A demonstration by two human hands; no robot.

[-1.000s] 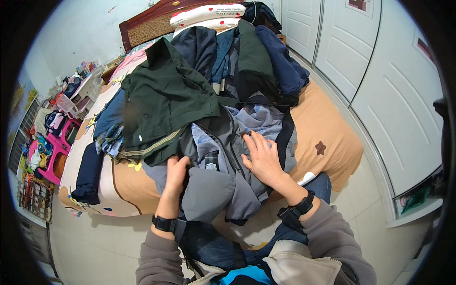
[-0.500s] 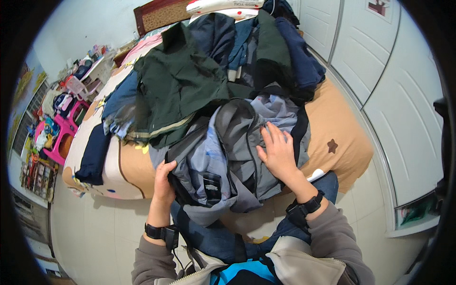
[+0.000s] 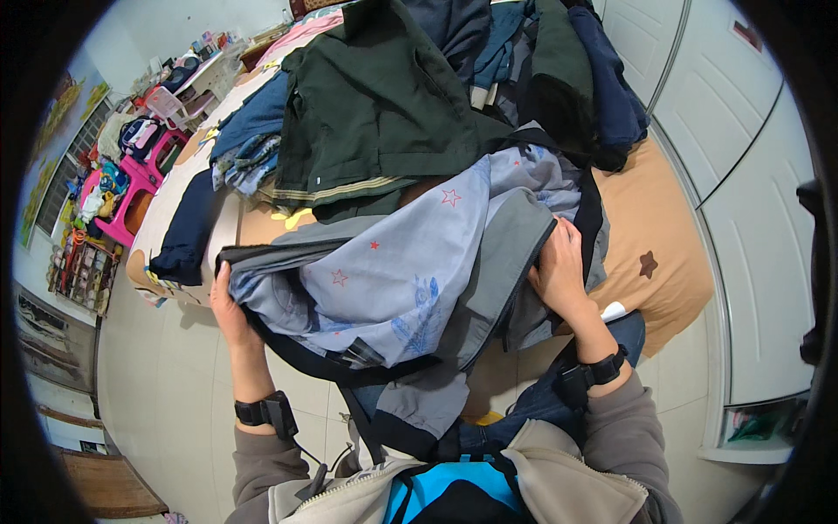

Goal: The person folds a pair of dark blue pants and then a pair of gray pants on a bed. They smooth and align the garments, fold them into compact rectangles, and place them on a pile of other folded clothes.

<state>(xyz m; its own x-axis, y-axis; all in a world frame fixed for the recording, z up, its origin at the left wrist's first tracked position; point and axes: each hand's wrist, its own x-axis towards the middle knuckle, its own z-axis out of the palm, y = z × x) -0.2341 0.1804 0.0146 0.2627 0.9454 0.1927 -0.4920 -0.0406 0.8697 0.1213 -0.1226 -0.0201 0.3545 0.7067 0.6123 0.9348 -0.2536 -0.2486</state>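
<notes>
The fingers of the left hand pinch the black hem at the left end of a grey jacket; part of that grip is hidden behind the cloth. The fingers of the right hand curl over the jacket's grey front edge, closed on the cloth beside the zip. Between the two hands the jacket is stretched open, its pale blue lining with red stars facing up. It lies partly on the near side of the bed and partly hangs past the edge, one sleeve with a black cuff drooping before the person's body. A black band circles the left wrist, another the right.

Just beyond the jacket lies a dark green coat, with blue and dark clothes heaped behind it. A folded navy garment rests at the bed's left edge. Farther out stand pink stools on the left and white wardrobe doors on the right.
</notes>
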